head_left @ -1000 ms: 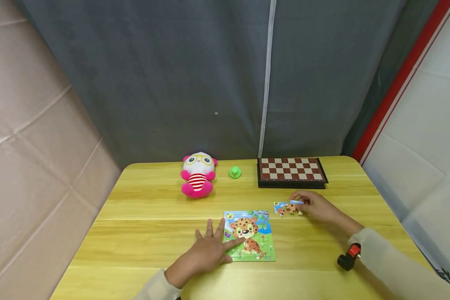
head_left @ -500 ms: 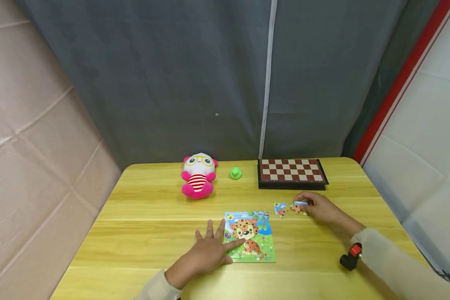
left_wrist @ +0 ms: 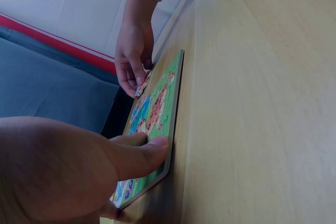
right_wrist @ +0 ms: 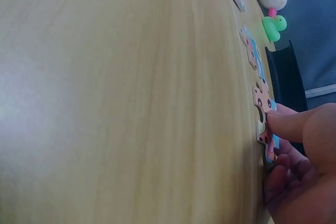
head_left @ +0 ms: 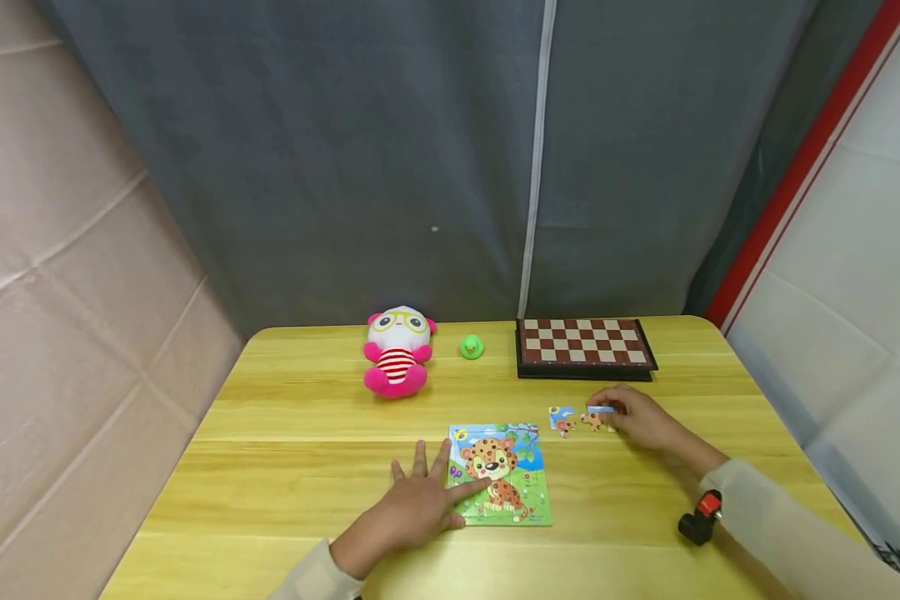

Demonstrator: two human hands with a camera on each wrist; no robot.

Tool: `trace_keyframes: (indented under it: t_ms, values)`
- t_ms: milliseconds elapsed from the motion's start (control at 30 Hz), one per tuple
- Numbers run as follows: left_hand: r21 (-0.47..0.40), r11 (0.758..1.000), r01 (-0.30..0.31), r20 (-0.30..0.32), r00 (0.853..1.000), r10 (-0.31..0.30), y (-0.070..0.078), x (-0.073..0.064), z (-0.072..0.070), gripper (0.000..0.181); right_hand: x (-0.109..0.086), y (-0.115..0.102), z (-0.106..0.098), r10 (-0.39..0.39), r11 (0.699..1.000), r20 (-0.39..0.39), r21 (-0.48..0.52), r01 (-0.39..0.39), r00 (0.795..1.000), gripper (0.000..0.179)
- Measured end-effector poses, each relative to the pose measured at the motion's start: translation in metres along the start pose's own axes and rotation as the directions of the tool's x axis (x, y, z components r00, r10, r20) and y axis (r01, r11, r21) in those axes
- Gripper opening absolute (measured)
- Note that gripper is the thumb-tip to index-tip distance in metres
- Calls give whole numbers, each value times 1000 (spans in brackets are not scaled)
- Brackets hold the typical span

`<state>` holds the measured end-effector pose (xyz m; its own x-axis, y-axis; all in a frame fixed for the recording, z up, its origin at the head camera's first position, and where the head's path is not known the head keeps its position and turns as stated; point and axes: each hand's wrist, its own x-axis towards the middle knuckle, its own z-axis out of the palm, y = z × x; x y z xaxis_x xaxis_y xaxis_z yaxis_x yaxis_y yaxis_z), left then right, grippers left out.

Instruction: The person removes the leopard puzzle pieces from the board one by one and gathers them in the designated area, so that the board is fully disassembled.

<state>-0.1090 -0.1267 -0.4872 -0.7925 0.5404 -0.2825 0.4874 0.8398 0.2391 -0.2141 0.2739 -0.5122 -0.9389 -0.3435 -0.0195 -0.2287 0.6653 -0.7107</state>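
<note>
A square leopard jigsaw puzzle (head_left: 525,483) lies on the table, its picture facing up. My left hand (head_left: 416,504) rests with spread fingers over the puzzle's left edge, the thumb and index finger on the board in the left wrist view. To the puzzle's upper right sits a loose puzzle piece (head_left: 561,419) with blue sky and a spotted ear. Beside it, my right hand (head_left: 637,417) pinches spotted puzzle piecework (right_wrist: 262,100) at its right side, thumb on the face. The fingers partly cover it, and I cannot tell whether it is one piece or two joined.
Behind the right hand stands a folded chessboard case (head_left: 585,346). A small green rubber duck (head_left: 472,347) and a pink and white panda plush (head_left: 397,354) sit toward the table's back edge. A grey curtain (head_left: 345,167) hangs behind the table (head_left: 285,467).
The right hand has slid the spotted piecework slightly rightward, opening a gap from the loose piece at its left. The left hand has stayed in place on the puzzle.
</note>
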Motion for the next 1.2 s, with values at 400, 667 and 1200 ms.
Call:
trace_keyframes:
  t_ms: [400,667,1200]
  values:
    - [-15,1000,5,7,1000,-5,1,-1,-1,60,-3,-4,1,-3,1000,-22,-15,3,1000,21]
    - [-19,1000,7,4,1000,-7,-1,1,2,60,-3,-3,1,-11,1000,-23,-28,10,1000,22]
    - [1,1000,-1,-3,1000,1,1,-1,-2,59,-4,-6,-3,-37,999,3,-8,37,999,21]
